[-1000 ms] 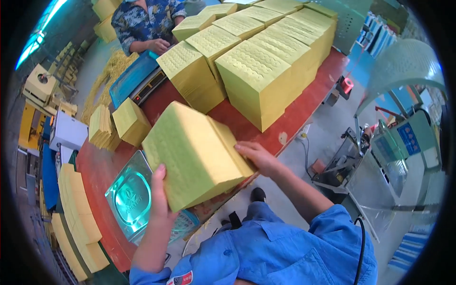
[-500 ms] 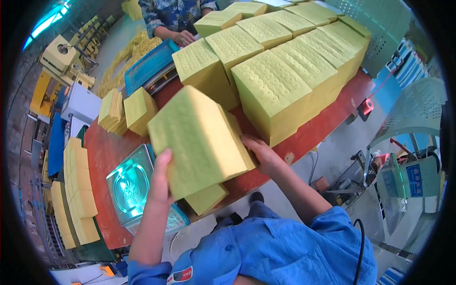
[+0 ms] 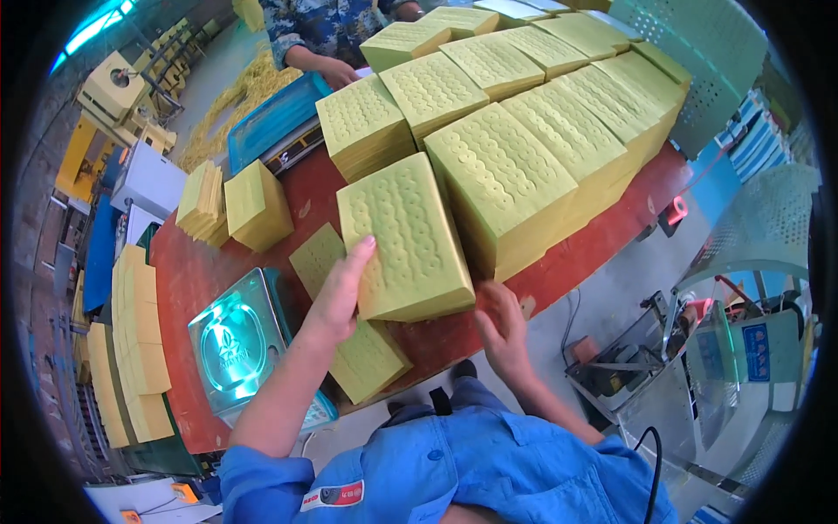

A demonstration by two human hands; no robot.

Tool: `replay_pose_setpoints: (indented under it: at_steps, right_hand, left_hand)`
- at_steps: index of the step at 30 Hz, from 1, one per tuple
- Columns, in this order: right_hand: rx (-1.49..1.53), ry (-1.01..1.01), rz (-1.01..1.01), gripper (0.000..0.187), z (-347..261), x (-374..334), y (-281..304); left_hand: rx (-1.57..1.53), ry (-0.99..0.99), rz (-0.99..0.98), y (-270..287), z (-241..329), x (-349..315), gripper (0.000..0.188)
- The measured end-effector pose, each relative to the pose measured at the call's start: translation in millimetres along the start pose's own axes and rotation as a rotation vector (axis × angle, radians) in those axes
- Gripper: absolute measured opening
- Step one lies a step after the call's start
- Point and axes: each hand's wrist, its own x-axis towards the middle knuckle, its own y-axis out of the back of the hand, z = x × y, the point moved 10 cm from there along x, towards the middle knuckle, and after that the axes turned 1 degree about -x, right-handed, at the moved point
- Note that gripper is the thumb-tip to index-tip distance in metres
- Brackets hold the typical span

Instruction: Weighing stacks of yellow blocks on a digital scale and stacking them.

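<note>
Here, yellow stack [image 3: 410, 236], long axis pointing away

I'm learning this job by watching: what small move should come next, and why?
I'd probably set the right hand against the yellow stack at its near right corner, to steady it: only the left hand clearly holds it, with the right beside that corner.

The upper edge cuts off the head of the co-worker [image 3: 316, 31], and the held yellow paper stack [image 3: 408, 240] hides most fingers of the left hand [image 3: 338, 297].
</note>
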Motion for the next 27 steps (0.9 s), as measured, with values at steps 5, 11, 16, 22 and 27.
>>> replay_pose_setpoints:
  at_steps: [5,11,16,22,27]
  right_hand:
    - [0.101,-0.191,-0.147,0.020,28,-25,-30]
    - [0.150,-0.176,-0.025,0.017,42,10,-20]
    - [0.106,-0.102,-0.049,0.012,42,28,-22]
    - [0.041,0.023,-0.114,0.009,-17,9,-20]
    - [0.220,0.105,-0.202,0.012,-73,-17,-67]
  left_hand:
    - [0.256,-0.339,0.026,-18,23,-12,0.068]
    - [0.247,-0.396,0.081,-38,7,-30,0.070]
    - [0.223,-0.447,0.149,-33,6,-17,0.075]
    - [0.371,-0.409,0.070,-39,-3,-26,0.082]
    - [0.275,-0.634,0.207,-2,5,-97,0.070]
